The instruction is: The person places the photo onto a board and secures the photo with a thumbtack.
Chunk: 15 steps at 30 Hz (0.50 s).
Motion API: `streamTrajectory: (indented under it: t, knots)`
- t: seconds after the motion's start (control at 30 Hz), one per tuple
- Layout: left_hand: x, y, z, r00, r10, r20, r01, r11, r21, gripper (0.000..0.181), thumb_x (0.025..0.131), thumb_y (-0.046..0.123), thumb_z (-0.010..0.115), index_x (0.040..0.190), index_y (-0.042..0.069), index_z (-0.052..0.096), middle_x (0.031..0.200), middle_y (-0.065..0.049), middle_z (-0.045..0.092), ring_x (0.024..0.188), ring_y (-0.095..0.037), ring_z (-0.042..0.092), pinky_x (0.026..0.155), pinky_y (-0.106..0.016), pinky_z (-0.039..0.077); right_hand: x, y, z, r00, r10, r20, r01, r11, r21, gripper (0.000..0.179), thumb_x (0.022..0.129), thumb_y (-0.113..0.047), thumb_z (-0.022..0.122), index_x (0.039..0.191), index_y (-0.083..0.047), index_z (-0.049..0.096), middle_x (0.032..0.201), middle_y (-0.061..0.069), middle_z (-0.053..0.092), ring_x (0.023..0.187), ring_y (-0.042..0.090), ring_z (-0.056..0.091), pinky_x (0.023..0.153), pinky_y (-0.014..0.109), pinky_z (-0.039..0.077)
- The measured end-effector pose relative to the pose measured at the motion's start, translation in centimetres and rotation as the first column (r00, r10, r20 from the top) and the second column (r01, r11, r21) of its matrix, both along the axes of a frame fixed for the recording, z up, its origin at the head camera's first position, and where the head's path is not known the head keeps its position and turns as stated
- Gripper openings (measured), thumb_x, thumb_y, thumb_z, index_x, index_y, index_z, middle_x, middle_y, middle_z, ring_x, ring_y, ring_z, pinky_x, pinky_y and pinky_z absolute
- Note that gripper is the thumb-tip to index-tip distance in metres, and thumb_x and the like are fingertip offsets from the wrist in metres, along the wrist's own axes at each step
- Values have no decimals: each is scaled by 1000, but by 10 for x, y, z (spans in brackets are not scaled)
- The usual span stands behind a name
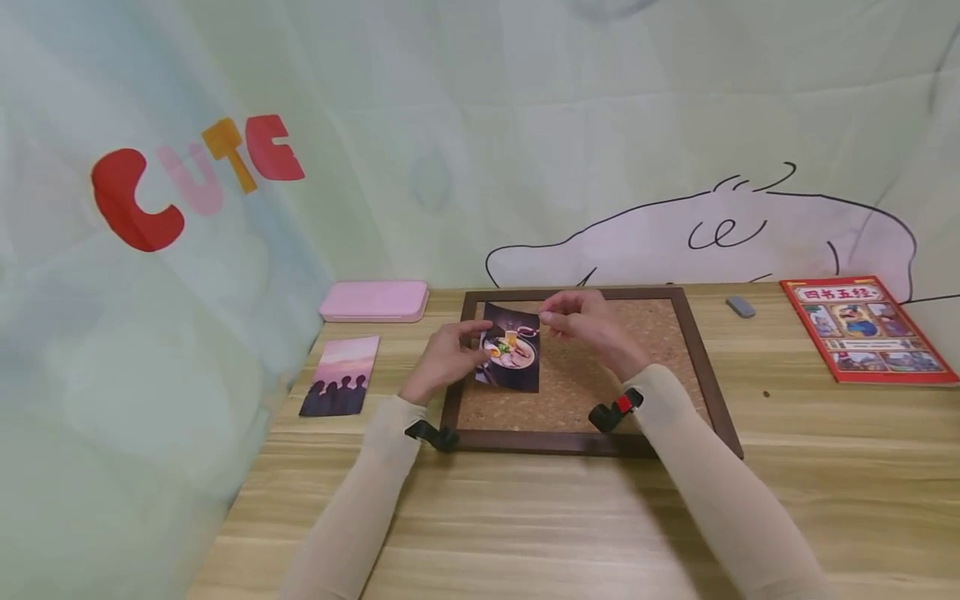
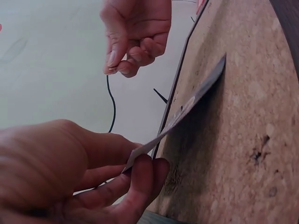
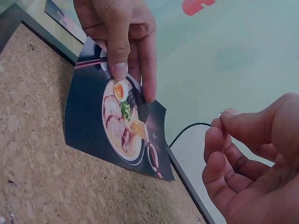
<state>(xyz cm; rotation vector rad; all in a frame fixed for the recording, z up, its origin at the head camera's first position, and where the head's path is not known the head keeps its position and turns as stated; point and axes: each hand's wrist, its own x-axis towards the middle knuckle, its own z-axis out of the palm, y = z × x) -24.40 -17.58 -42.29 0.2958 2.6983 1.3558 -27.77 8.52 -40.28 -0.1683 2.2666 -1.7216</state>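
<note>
A photo print of a bowl of ramen [image 1: 516,354] is held at its left side by my left hand [image 1: 444,360], thumb on the picture and fingers behind. The print tilts over the left part of a cork board [image 1: 592,400] with a brown frame; its far edge comes close to the cork in the left wrist view. My right hand [image 1: 592,327] is beside the print's upper right corner. Between its thumb and forefinger it pinches a tiny shiny thing [image 3: 221,115], mostly hidden by the fingertips; I cannot tell its kind.
Left of the board lie a pink case [image 1: 375,301] and another photo [image 1: 340,377] with silhouettes under a pink sky. To the right are a small grey block [image 1: 740,307] and a red-bordered book [image 1: 866,333]. A printed curtain [image 1: 420,125] hangs behind the table.
</note>
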Motion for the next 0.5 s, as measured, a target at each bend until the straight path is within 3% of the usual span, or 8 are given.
streamTrajectory:
  t: [0.17,0.37,0.5]
  knots:
    - [2,1,-3,1000,4,-26,-6,996,-85,51,95,6,73,145,2,65,125,-25,75,70,-10,60,61,-22,46,-7,-4,0,999,-1,35,0,1000,16,24,107,-21,67,126,-6,70,113,14,67,107,34,61,99,43,51]
    - [2,4,-4,994,-60,-89,37,971,-237,48,94,8,72,141,-3,67,105,-19,76,65,-10,56,59,-22,43,-19,-8,-1,999,3,50,-7,997,73,24,107,-20,67,127,-6,71,115,17,69,105,31,63,99,41,52]
    - [0,8,-4,992,-74,-103,44,961,-274,46,93,6,73,138,-4,69,87,-13,72,63,-10,53,57,-22,41,-26,-9,-2,999,17,33,-21,992,122,22,106,-19,68,123,-7,73,110,14,71,104,31,66,94,41,53]
